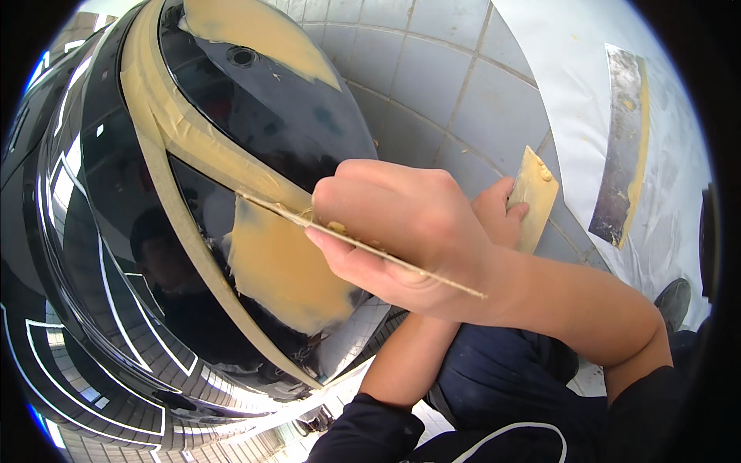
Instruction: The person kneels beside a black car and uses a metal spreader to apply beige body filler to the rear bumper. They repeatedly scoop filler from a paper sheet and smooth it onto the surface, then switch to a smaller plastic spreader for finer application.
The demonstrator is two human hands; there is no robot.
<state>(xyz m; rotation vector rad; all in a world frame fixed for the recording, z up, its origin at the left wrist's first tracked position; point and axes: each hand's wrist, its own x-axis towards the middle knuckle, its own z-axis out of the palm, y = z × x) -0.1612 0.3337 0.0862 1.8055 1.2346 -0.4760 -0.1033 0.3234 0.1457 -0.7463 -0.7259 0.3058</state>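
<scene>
My right hand (401, 231) grips a thin flat putty spreader (451, 284), seen almost edge-on. Its far end lies over the top of a tan putty patch (289, 266), by the masking tape (231, 158); whether it touches the panel I cannot tell. Bits of putty cling to the blade near my fingers. Crossed beneath my right forearm, my left arm reaches out to the right. There my left hand (500, 210) holds a putty-coated flat plate (536, 193) with a lump of putty near its upper corner. The patch sits on a glossy black car bumper (262, 131).
A second tan putty patch (258, 35) covers the bumper's top, near a round hole (241, 55). Right of the grey tiled floor (432, 65), a putty-smeared dark board (619, 147) lies on white sheeting (567, 85). Reflective black bodywork (100, 255) fills the left.
</scene>
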